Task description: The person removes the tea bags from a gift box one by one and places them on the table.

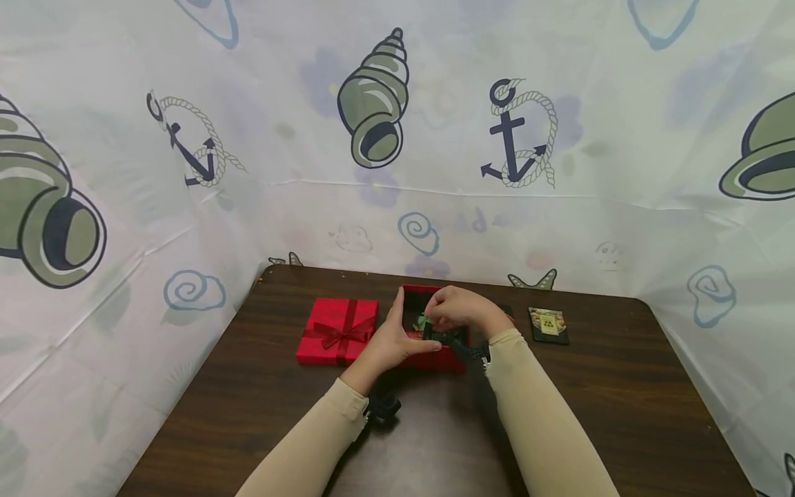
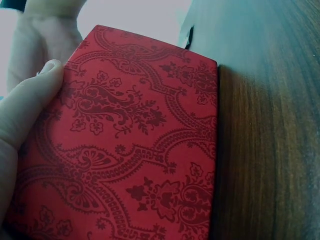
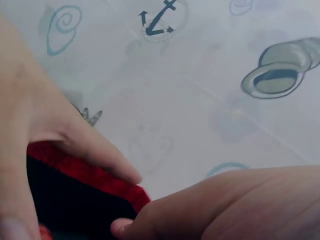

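Red gift box (image 1: 428,361): stands uncovered on the far part of the table, slightly right of the middle, between the ribboned lid and the flat packet; its outside carries a darker red floral pattern, its inside is black.
Left hand (image 1: 393,339): spread wide around the near left corner of the box, thumb along the near wall and straight fingers against the left side, touching and steadying it.
Right hand (image 1: 462,308): reaches over the box from the right, fingers bent down toward its inside; whether they pinch anything cannot be told.
Box contents: a small green item (image 1: 420,322) lies by the right fingertips, largely hidden; something small and red (image 3: 46,232) shows low in the right wrist view, too cropped to identify.
Lid (image 1: 328,314): red, just left of the box, with a dark red ribbon bow (image 1: 335,336) on top.
Packet (image 1: 549,326): black and gold, lying flat on the right, apart from the box.
Table (image 1: 621,393): dark brown wood grain.
Backdrop (image 1: 447,138): pale cloth printed with shells and anchors, hanging beyond the far edge.
Sleeves (image 1: 546,414): cream, covering both forearms.
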Available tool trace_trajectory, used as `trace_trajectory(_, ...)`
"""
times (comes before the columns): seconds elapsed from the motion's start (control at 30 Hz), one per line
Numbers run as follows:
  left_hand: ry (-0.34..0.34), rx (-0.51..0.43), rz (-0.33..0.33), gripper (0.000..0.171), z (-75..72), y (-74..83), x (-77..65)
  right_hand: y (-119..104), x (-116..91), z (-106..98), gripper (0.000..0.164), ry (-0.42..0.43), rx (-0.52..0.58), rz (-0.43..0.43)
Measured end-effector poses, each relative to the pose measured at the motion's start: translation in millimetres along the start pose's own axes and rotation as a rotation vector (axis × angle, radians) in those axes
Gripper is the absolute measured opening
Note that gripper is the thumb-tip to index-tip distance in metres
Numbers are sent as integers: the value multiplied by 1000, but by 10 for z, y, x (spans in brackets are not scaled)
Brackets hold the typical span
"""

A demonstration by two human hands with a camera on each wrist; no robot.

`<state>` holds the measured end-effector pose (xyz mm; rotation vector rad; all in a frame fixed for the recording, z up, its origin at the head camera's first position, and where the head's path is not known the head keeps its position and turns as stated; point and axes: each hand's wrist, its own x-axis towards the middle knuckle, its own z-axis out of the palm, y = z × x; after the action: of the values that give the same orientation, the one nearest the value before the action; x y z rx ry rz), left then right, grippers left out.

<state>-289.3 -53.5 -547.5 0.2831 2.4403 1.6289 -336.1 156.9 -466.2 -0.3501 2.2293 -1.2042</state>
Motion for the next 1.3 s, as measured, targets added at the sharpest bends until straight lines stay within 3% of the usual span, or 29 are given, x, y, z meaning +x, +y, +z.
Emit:
trace_trajectory(0.27, 1, -17, 13, 142, 5, 20, -10, 36, 332, -60, 41, -148, 21, 93)
trace_trajectory(0.43, -10, -34, 11, 139, 5, 29, -17, 97, 440, -111, 47, -208, 77, 72)
trace_trajectory(0.57, -5, -23, 4, 142, -3, 41, -39, 124, 452, -138, 48, -226, 96, 50)
trace_trajectory(0.8, 0, 4, 10, 144, -16, 22, -14, 80, 437, -105, 44, -264, -24, 49)
trace_trajectory(1.3, -13, -19, 10, 145, -7, 5, -11, 113, 331, -66, 44, -255, -3, -50)
